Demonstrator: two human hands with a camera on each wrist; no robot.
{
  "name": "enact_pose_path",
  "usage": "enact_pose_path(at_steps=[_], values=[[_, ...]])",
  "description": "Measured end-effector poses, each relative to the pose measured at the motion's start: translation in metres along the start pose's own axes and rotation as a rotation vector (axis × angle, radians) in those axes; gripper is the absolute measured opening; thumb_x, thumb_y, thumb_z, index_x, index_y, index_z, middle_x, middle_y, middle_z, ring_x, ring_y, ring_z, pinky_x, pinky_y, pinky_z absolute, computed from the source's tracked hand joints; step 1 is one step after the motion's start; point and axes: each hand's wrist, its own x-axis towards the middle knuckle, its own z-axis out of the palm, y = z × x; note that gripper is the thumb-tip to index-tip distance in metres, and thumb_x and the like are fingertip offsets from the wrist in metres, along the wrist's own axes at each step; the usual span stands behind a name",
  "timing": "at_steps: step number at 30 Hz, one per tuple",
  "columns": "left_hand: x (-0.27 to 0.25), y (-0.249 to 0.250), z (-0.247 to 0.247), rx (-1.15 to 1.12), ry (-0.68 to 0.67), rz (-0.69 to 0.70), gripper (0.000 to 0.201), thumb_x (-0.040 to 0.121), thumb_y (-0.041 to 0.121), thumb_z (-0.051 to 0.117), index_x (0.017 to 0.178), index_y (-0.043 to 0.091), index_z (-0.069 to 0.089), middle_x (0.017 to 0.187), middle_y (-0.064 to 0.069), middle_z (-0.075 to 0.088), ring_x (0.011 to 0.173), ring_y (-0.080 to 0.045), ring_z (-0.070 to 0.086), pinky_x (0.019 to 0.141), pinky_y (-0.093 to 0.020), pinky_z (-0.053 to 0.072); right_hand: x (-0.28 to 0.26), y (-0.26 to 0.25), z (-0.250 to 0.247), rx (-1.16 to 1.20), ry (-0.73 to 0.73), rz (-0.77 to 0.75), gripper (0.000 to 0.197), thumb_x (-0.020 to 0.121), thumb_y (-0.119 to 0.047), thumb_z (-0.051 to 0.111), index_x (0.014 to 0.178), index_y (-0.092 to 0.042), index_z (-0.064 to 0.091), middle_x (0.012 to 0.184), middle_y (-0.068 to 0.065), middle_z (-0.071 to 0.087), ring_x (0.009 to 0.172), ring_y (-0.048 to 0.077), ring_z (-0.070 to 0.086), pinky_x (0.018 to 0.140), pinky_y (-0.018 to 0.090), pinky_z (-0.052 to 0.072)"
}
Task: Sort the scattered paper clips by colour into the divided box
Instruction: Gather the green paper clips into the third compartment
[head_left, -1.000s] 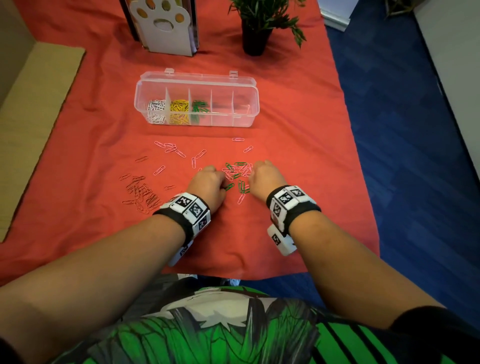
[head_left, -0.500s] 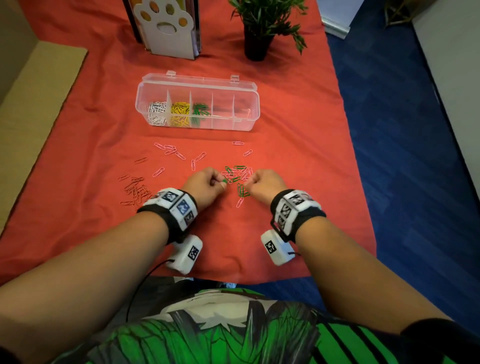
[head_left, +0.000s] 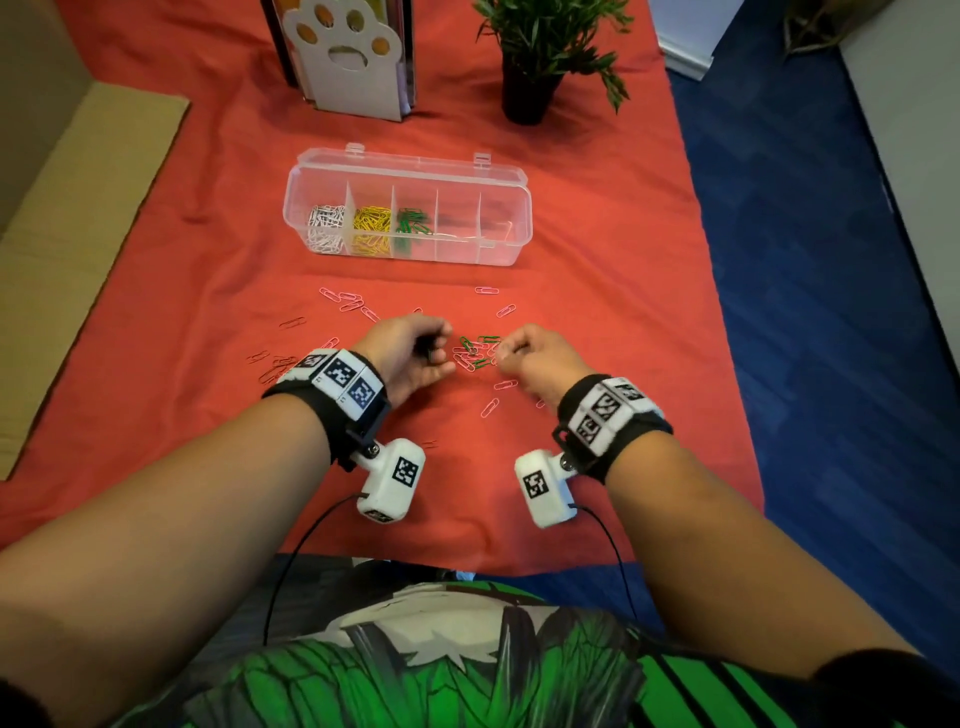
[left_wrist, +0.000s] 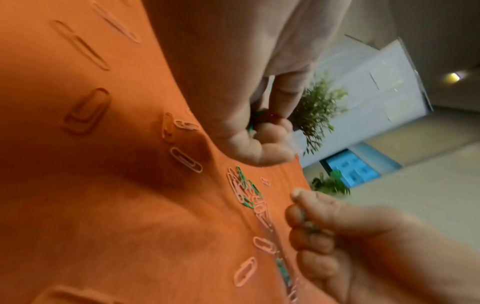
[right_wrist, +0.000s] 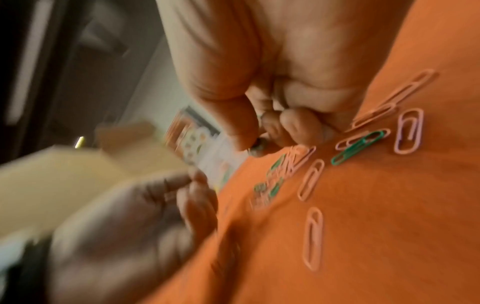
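Note:
A small heap of green and pink paper clips (head_left: 475, 353) lies on the red cloth between my hands. My left hand (head_left: 439, 349) sits just left of the heap, fingers curled round green clips (left_wrist: 253, 123) tucked in the palm. My right hand (head_left: 505, 354) is just right of it, thumb and fingers pinching more green clips (left_wrist: 309, 227). Beyond them stands the clear divided box (head_left: 410, 161), lid open, with white, yellow and green clips in its three left compartments. One green clip (right_wrist: 358, 147) lies among pink ones beside my right fingers.
Pink clips (head_left: 348, 301) are strewn between the box and my hands, and darker ones (head_left: 275, 364) lie behind my left wrist. A potted plant (head_left: 527, 88) and a paw-print holder (head_left: 348, 57) stand at the back. The cloth's right edge (head_left: 727, 312) drops to blue floor.
Both hands have turned from knuckles-up over the heap to thumbs inward and have risen slightly. The green clips nearest me have gone from the cloth.

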Motion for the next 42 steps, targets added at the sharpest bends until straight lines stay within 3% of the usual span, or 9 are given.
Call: enact_pose_path(at_steps=[5, 10, 14, 18, 22, 26, 31, 35, 42], values=[[0.015, 0.001, 0.008, 0.866, 0.104, 0.374, 0.018, 0.084, 0.028, 0.063, 0.096, 0.017, 0.072, 0.071, 0.002, 0.061, 0.059, -0.009, 0.052, 0.059, -0.020, 0.039, -0.004, -0.009, -0.026, 0.734, -0.063, 0.201, 0.020, 0.091, -0.005, 0.040, 0.080, -0.013, 0.055, 0.066, 0.000, 0.038, 0.055, 0.011, 0.038, 0.050, 0.021, 0.032], [0.020, -0.002, 0.011, 1.422, 0.132, 0.564, 0.029, 0.085, 0.024, 0.059, 0.113, 0.020, 0.066, 0.102, -0.016, 0.063, 0.098, -0.031, 0.059, 0.079, -0.027, 0.041, 0.001, -0.013, -0.020, 0.737, -0.035, 0.283, 0.020, 0.092, -0.006, 0.042, 0.076, -0.012, 0.052, 0.061, -0.001, 0.033, 0.052, 0.010, 0.037, 0.041, 0.016, 0.029], [0.023, -0.006, 0.004, 1.465, 0.112, 0.585, 0.024, 0.083, 0.018, 0.061, 0.104, 0.011, 0.068, 0.104, -0.019, 0.059, 0.100, -0.034, 0.057, 0.085, -0.031, 0.040, 0.016, -0.013, -0.006, 0.235, 0.033, 0.139, 0.021, 0.090, -0.010, 0.050, 0.072, -0.019, 0.053, 0.061, 0.000, 0.044, 0.048, 0.011, 0.037, 0.040, 0.017, 0.030], [0.024, -0.009, -0.006, 1.363, 0.143, 0.543, 0.016, 0.081, 0.021, 0.063, 0.090, 0.007, 0.066, 0.086, -0.014, 0.061, 0.089, -0.033, 0.059, 0.074, -0.029, 0.040, 0.023, -0.017, 0.003, -0.558, 0.132, -0.183, 0.011, 0.085, -0.013, 0.054, 0.091, -0.009, 0.062, 0.103, 0.015, 0.054, 0.087, 0.029, 0.057, 0.080, 0.032, 0.046], [0.023, -0.009, -0.017, 0.998, 0.131, 0.438, 0.020, 0.080, 0.017, 0.068, 0.066, 0.020, 0.054, 0.057, 0.005, 0.048, 0.049, -0.007, 0.046, 0.053, -0.021, 0.038, 0.024, -0.018, 0.010, -0.908, 0.112, -0.339, 0.023, 0.082, -0.002, 0.050, 0.104, -0.003, 0.055, 0.115, 0.017, 0.042, 0.092, 0.037, 0.057, 0.079, 0.042, 0.048], [0.016, -0.008, -0.021, 0.679, 0.075, 0.359, 0.024, 0.085, 0.013, 0.061, 0.066, 0.022, 0.050, 0.063, -0.003, 0.051, 0.054, -0.012, 0.044, 0.053, -0.021, 0.040, 0.029, -0.016, 0.015, -0.989, 0.096, -0.331, 0.025, 0.080, 0.001, 0.047, 0.105, 0.000, 0.052, 0.118, 0.018, 0.042, 0.090, 0.038, 0.058, 0.078, 0.046, 0.051], [0.006, -0.005, -0.016, 0.313, -0.021, 0.193, 0.028, 0.091, -0.001, 0.044, 0.078, 0.019, 0.058, 0.052, 0.007, 0.058, 0.037, 0.000, 0.040, 0.035, -0.011, 0.027, 0.035, -0.016, 0.010, -0.749, 0.054, -0.251, 0.016, 0.085, -0.006, 0.049, 0.100, -0.003, 0.055, 0.114, 0.018, 0.049, 0.095, 0.033, 0.055, 0.086, 0.036, 0.046], [0.006, 0.002, -0.004, 0.335, -0.001, 0.107, 0.028, 0.085, -0.002, 0.040, 0.077, 0.018, 0.057, 0.057, 0.001, 0.049, 0.036, -0.005, 0.036, 0.035, -0.012, 0.024, 0.029, -0.015, -0.005, -0.176, 0.075, -0.073, 0.024, 0.085, -0.004, 0.052, 0.071, -0.023, 0.048, 0.069, -0.003, 0.053, 0.059, 0.013, 0.050, 0.055, 0.024, 0.040], [0.015, -0.006, 0.017, 1.220, 0.118, 0.460, 0.020, 0.079, 0.034, 0.066, 0.076, 0.015, 0.067, 0.074, -0.009, 0.066, 0.071, -0.024, 0.059, 0.067, -0.028, 0.043, -0.002, 0.000, -0.035, 0.750, -0.060, 0.287, 0.022, 0.088, -0.010, 0.035, 0.075, -0.015, 0.052, 0.064, -0.003, 0.038, 0.049, 0.007, 0.032, 0.039, 0.016, 0.026]])
